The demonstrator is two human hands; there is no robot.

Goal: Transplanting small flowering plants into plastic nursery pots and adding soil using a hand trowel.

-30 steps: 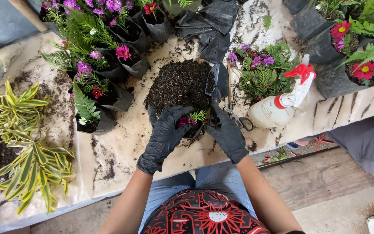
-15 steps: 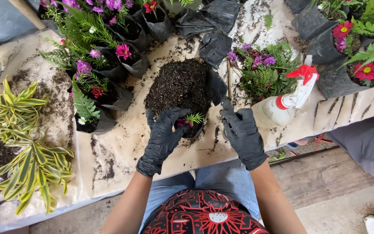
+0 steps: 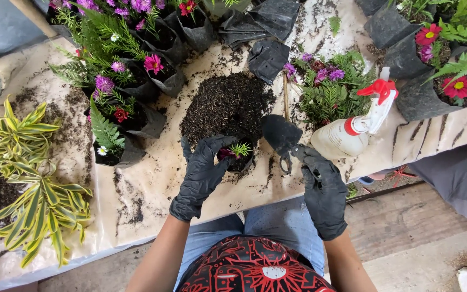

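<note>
Head view. Work surface: a table (image 3: 152, 189) under a pale sheet, soiled with dark streaks and loose crumbs. Beyond its near edge, wooden planks and bare concrete. A grey-clad leg of another person shows at the right edge.

Soil heap (image 3: 225, 105) lies at the centre of the table. Just in front of it stands a small black pot (image 3: 240, 157) with a green sprig and a dark pink bloom.

Left hand (image 3: 201, 173), in a black glove, is wrapped round the left side of the pot, fingers closed on its rim. Right hand (image 3: 322, 189), also gloved, is closed on the handle of a dark trowel (image 3: 281, 135); the blade is tilted up, just right of the pot and not touching it. The hands are apart.

Packages: a spray bottle (image 3: 352, 132), cream body with red collar and red trigger, lies on its side right of the trowel. Empty black bags (image 3: 268, 57) sit behind the heap. Bagged flowers (image 3: 125, 70), purple, pink and red, crowd the far left; more red ones (image 3: 439, 54) far right. A striped yellow-green plant (image 3: 28, 184) fills the left edge
</note>
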